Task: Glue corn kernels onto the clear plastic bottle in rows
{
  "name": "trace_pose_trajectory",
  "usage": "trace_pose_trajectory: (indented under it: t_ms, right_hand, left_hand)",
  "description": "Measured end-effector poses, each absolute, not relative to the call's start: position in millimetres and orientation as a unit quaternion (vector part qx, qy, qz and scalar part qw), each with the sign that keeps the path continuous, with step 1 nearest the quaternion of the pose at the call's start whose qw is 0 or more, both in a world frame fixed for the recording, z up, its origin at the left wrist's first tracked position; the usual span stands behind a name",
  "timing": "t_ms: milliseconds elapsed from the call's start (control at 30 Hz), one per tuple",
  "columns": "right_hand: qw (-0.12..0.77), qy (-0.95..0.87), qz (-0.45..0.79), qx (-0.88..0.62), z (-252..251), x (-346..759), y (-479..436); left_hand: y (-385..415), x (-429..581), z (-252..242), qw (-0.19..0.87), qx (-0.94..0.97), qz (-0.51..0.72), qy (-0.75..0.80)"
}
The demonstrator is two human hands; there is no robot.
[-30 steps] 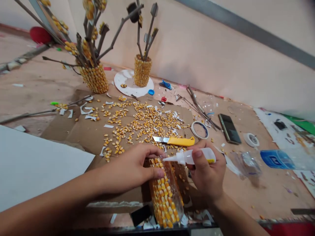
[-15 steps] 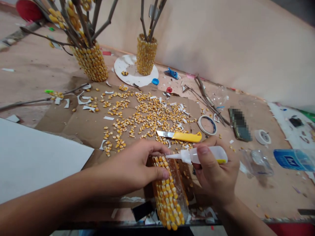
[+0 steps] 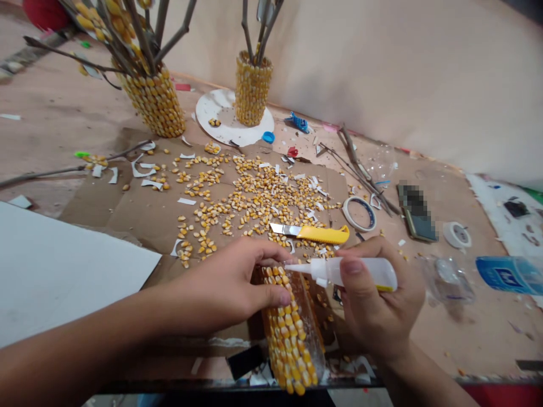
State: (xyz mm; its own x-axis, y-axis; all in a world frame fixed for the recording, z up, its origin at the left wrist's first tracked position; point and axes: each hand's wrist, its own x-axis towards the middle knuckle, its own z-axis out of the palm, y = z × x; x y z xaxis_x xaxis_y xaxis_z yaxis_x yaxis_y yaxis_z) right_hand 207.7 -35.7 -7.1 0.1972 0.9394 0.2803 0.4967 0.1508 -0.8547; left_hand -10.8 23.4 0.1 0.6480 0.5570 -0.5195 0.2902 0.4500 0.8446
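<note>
Near the table's front edge lies a clear plastic bottle (image 3: 292, 339), partly covered with rows of corn kernels, its right side bare. My left hand (image 3: 250, 282) is closed around its far end, thumb on the kernels. In my right hand (image 3: 377, 299) is a small white glue bottle (image 3: 360, 272), held sideways. Its narrow nozzle points left, with the tip at the border between kernels and bare plastic; whether glue is coming out I cannot tell. Just beyond both hands rests a yellow utility knife (image 3: 322, 233), beside many loose corn kernels (image 3: 271, 192) on cardboard.
Two kernel-covered vases, one (image 3: 150, 104) at left and one (image 3: 253, 90) on a white disc (image 3: 212, 116), hold branches. A tape roll (image 3: 359, 213), phone (image 3: 418, 212), twigs (image 3: 356, 164) and cut blue bottle piece (image 3: 504, 275) lie rightward. White board (image 3: 68, 265) covers the left front.
My right hand has shifted slightly right with the glue bottle, whose nozzle tip stays near the same spot. My left hand keeps its hold. The view has moved a little.
</note>
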Motion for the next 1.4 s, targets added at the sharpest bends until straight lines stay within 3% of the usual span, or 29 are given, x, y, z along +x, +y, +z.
trace_pose_trajectory:
  t_ms: [1400]
  right_hand:
    - [0.507,-0.572,0.205,-0.610,-5.9,212.5,-44.7]
  left_hand:
    - [23.5,-11.8,-0.4,0.705,0.558,0.093,0.429]
